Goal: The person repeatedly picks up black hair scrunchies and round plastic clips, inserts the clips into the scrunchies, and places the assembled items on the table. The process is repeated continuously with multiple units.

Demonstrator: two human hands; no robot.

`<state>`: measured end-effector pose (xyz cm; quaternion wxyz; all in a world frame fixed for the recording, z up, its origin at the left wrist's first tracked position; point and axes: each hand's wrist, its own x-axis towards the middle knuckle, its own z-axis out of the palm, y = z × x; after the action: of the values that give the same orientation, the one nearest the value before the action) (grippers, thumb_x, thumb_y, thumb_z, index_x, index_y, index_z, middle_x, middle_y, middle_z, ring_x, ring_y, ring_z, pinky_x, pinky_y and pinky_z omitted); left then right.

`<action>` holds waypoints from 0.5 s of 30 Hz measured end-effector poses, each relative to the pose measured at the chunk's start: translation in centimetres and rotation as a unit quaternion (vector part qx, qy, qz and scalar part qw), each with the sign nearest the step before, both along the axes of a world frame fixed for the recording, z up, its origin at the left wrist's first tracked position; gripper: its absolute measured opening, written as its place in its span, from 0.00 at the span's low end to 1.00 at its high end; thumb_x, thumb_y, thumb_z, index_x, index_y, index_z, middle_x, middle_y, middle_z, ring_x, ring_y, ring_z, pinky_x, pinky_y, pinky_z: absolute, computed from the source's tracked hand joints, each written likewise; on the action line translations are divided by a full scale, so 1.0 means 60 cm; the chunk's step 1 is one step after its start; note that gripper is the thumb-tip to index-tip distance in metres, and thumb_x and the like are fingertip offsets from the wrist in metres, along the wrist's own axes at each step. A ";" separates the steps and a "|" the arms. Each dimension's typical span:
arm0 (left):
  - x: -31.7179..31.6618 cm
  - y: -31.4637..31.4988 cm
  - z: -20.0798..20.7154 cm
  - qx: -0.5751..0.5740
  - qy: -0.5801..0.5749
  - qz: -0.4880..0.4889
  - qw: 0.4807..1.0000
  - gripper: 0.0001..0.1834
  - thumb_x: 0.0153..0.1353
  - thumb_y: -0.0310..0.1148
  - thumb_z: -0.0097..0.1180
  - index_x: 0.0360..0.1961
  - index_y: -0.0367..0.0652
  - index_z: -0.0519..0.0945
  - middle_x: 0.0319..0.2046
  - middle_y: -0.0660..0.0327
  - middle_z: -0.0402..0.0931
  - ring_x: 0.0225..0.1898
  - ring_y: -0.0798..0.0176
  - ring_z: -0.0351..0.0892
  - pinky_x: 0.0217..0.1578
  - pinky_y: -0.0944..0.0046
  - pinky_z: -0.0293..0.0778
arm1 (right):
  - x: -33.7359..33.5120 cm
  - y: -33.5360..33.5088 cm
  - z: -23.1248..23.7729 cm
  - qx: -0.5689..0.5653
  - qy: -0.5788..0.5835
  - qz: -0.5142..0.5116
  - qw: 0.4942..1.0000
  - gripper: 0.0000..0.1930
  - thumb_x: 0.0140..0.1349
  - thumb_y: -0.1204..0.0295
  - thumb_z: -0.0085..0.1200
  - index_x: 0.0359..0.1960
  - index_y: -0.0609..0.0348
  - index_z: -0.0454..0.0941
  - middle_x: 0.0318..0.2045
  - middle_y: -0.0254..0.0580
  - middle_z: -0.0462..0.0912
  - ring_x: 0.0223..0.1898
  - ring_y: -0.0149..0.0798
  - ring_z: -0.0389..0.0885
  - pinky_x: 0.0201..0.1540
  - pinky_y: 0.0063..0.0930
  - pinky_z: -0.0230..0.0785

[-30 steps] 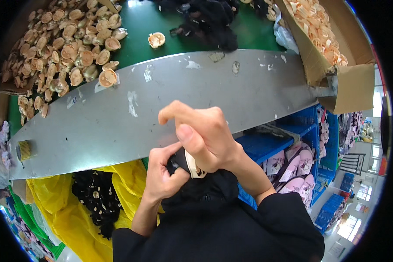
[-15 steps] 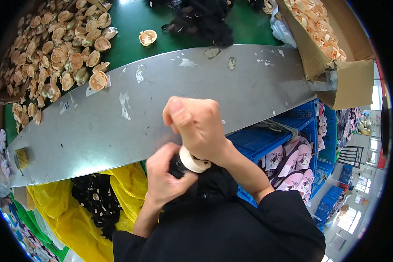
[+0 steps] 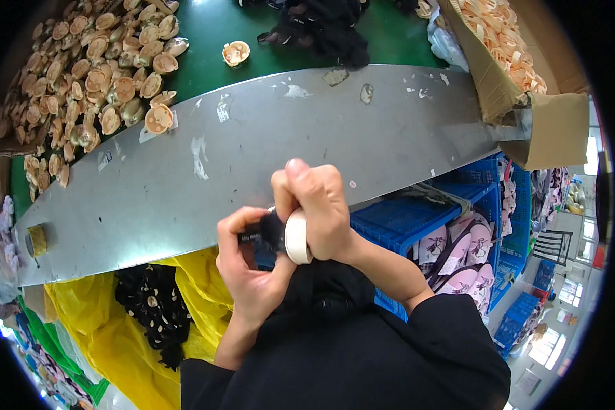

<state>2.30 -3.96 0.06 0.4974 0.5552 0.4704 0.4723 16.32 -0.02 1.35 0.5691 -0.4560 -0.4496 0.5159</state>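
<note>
In front of my chest, above the near edge of the grey metal worktop (image 3: 266, 130), both hands meet at one small piece. My left hand (image 3: 249, 270) curls its fingers and thumb around a black furry cloth piece (image 3: 272, 231) with a small black label. A cream plastic ring (image 3: 297, 237) sits against the black piece, between the two hands. My right hand (image 3: 320, 212) is closed at the ring's right side, thumb raised on top. What lies inside its fingers is hidden.
A heap of peach and gold shell-shaped parts (image 3: 109, 82) fills the far left. One lone peach part (image 3: 236, 53) and black furry pieces (image 3: 321, 31) lie on the green surface. A cardboard box (image 3: 488, 75) holds peach bands. Nearby are a yellow bag (image 3: 96, 321) and blue crates (image 3: 383, 222).
My right hand has dropped slightly and turned, now beside the ring. The ring has tipped upright and moved up a little. More of the black piece and its label shows in my left hand.
</note>
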 end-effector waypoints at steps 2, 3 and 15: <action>0.014 0.012 0.003 -0.001 -0.009 0.045 0.999 0.31 0.48 0.20 0.70 0.55 0.36 0.72 0.44 0.59 0.76 0.47 0.65 0.78 0.51 0.67 0.74 | -0.001 0.006 -0.004 -0.029 0.003 -0.018 0.999 0.33 0.79 0.53 0.32 0.14 0.59 0.63 0.14 0.30 0.64 0.18 0.23 0.57 0.23 0.24 0.50; 0.015 0.020 0.003 -0.002 -0.006 0.055 0.998 0.31 0.48 0.20 0.69 0.55 0.36 0.72 0.43 0.59 0.76 0.46 0.66 0.77 0.50 0.67 0.74 | -0.001 0.007 -0.007 -0.028 -0.002 -0.026 0.999 0.32 0.78 0.53 0.33 0.15 0.59 0.65 0.15 0.31 0.64 0.19 0.24 0.59 0.24 0.25 0.52; 0.006 0.023 -0.011 -0.120 -0.112 -0.028 0.986 0.10 0.66 0.27 0.57 0.45 0.32 0.79 0.35 0.67 0.74 0.36 0.73 0.71 0.41 0.73 0.69 | 0.021 -0.019 -0.032 0.122 -0.143 -0.047 0.981 0.21 0.59 0.57 0.66 0.28 0.60 0.69 0.25 0.39 0.69 0.23 0.34 0.65 0.29 0.27 0.63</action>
<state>2.68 -2.60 -0.58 0.6226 0.4481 0.4497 0.4576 17.60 -1.17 -0.59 0.5739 -0.4725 -0.5642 0.3593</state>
